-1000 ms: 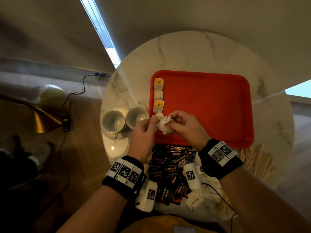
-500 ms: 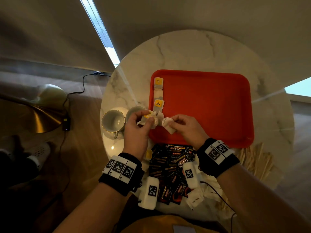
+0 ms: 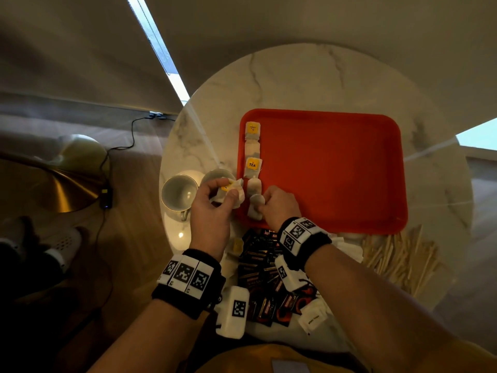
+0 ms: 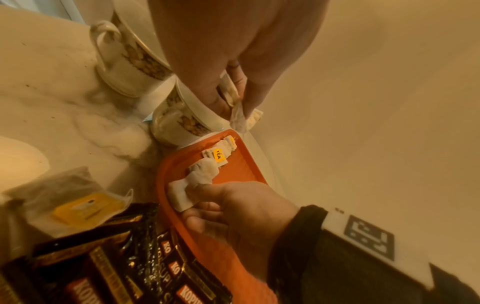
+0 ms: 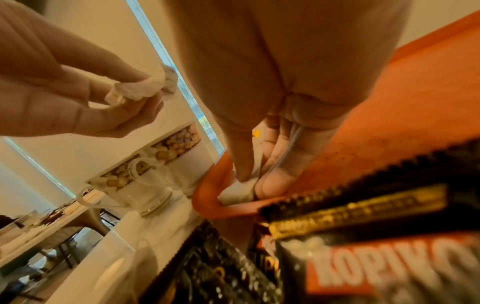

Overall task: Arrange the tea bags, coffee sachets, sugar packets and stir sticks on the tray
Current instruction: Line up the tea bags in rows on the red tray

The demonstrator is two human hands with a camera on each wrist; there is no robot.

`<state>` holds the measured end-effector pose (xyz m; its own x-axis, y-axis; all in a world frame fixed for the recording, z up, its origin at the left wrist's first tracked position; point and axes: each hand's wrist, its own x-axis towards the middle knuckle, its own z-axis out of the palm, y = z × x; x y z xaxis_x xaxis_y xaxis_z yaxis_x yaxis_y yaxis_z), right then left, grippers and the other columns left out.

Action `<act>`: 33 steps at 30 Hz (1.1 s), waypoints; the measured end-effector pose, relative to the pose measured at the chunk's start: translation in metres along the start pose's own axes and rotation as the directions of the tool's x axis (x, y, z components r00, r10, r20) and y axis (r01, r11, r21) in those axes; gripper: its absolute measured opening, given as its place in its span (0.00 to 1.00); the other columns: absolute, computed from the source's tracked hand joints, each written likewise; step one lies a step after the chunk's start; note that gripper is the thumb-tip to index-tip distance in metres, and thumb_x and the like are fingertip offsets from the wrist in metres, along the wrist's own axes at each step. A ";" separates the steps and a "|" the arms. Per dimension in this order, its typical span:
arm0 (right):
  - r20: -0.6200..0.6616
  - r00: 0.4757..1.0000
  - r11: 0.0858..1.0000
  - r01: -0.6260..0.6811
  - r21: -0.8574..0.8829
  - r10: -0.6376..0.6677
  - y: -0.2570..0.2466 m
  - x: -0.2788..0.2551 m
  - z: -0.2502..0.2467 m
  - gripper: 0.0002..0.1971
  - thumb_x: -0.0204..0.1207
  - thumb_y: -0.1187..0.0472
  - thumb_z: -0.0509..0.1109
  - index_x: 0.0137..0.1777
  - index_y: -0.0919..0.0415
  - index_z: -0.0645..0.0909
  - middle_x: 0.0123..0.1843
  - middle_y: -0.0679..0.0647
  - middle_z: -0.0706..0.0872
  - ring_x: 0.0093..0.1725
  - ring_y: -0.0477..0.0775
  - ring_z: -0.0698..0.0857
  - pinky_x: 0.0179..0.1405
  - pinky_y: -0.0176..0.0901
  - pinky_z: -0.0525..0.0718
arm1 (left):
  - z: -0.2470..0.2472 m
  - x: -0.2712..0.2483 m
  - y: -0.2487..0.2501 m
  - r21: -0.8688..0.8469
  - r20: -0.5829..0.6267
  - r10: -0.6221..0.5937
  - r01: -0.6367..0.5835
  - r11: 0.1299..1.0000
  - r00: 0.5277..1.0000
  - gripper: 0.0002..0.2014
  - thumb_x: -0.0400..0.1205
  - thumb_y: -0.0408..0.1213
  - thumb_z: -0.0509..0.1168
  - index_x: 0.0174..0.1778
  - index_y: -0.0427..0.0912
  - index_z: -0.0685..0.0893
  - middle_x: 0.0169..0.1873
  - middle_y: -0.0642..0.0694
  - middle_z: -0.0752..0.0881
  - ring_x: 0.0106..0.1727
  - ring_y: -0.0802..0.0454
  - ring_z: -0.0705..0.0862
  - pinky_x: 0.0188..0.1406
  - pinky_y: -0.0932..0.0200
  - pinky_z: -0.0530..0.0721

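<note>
A red tray (image 3: 336, 170) lies on the round marble table (image 3: 295, 76). Several tea bags (image 3: 252, 157) form a column along its left edge, two with yellow tags. My right hand (image 3: 259, 208) pinches a white tea bag (image 3: 254, 211) down on the tray's near left corner, at the column's near end; the right wrist view shows its fingers (image 5: 267, 185) pressing the bag (image 5: 239, 193). My left hand (image 3: 228, 195) hovers just left of the tray over a cup and grips a bunch of crumpled tea bags (image 3: 236, 191), also seen as tea bags (image 4: 237, 111).
Two patterned cups (image 3: 178, 192) stand left of the tray. Dark coffee sachets (image 3: 258, 267) lie piled at the table's near edge, with a loose tea bag (image 3: 237, 244) beside them. White packets (image 3: 347, 246) and wooden stir sticks (image 3: 398, 257) lie at the near right.
My right hand took one tea bag from the bunch and brought it down onto the tray's near left corner. The left hand drew slightly left with the other bags.
</note>
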<state>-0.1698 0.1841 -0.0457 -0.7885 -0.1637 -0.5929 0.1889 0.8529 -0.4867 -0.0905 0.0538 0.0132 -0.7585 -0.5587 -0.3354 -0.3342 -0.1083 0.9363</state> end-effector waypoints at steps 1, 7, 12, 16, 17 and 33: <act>0.004 1.000 1.000 0.002 -0.001 -0.002 0.000 -0.001 -0.001 0.09 0.79 0.49 0.72 0.49 0.54 0.81 0.47 0.56 0.88 0.45 0.60 0.88 0.47 0.57 0.89 | 0.000 0.000 -0.001 -0.009 0.000 -0.010 0.010 1.000 1.000 0.11 0.83 0.32 0.73 0.61 0.41 0.86 0.55 0.51 0.89 0.54 0.67 0.86 0.49 0.70 0.84; -0.079 0.973 0.947 0.228 0.228 -0.215 -0.005 -0.023 -0.034 0.13 0.79 0.43 0.73 0.58 0.45 0.80 0.48 0.42 0.86 0.47 0.42 0.86 0.47 0.46 0.88 | 0.002 0.000 0.000 -0.007 0.026 -0.052 0.052 0.999 0.998 0.09 0.82 0.36 0.74 0.58 0.45 0.88 0.57 0.50 0.89 0.61 0.57 0.87 0.59 0.57 0.86; -0.054 0.842 0.805 0.530 0.265 -0.536 -0.005 -0.047 -0.061 0.26 0.82 0.64 0.69 0.74 0.36 0.74 0.68 0.43 0.76 0.58 0.42 0.84 0.55 0.36 0.85 | 0.016 -0.003 0.009 -0.005 0.114 -0.084 0.085 0.996 0.990 0.08 0.85 0.36 0.71 0.59 0.42 0.88 0.52 0.47 0.92 0.55 0.54 0.91 0.50 0.60 0.90; -0.076 0.812 0.805 0.583 0.112 -0.578 0.005 -0.043 -0.066 0.16 0.80 0.63 0.73 0.65 0.49 0.82 0.68 0.44 0.76 0.66 0.44 0.78 0.66 0.41 0.82 | 0.030 -0.008 0.019 -0.021 0.158 -0.182 0.188 0.982 0.970 0.12 0.89 0.43 0.64 0.55 0.41 0.91 0.47 0.46 0.94 0.52 0.52 0.92 0.48 0.60 0.90; -0.125 0.814 0.810 0.579 0.098 -0.567 0.006 -0.042 -0.068 0.11 0.80 0.60 0.73 0.61 0.53 0.84 0.65 0.45 0.78 0.63 0.44 0.79 0.65 0.43 0.82 | 0.032 -0.008 0.021 -0.043 0.154 -0.210 0.219 0.975 0.966 0.14 0.90 0.43 0.63 0.53 0.40 0.91 0.46 0.45 0.94 0.52 0.51 0.92 0.51 0.59 0.90; 0.008 0.996 0.917 0.084 0.391 -0.094 -0.006 0.071 -0.106 0.06 0.84 0.66 0.69 0.47 0.54 0.81 0.44 0.53 0.86 0.43 0.56 0.90 0.53 0.58 0.91 | 0.057 0.029 0.036 -0.003 -0.032 -0.044 0.044 0.999 0.999 0.15 0.86 0.36 0.69 0.68 0.51 0.80 0.54 0.51 0.88 0.50 0.59 0.91 0.43 0.64 0.89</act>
<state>-0.2892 0.2200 -0.0172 -0.7984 -0.2472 -0.5491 0.3357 0.5744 -0.7466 -0.1563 0.0804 0.0316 -0.7250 -0.5792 -0.3726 -0.3657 -0.1347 0.9209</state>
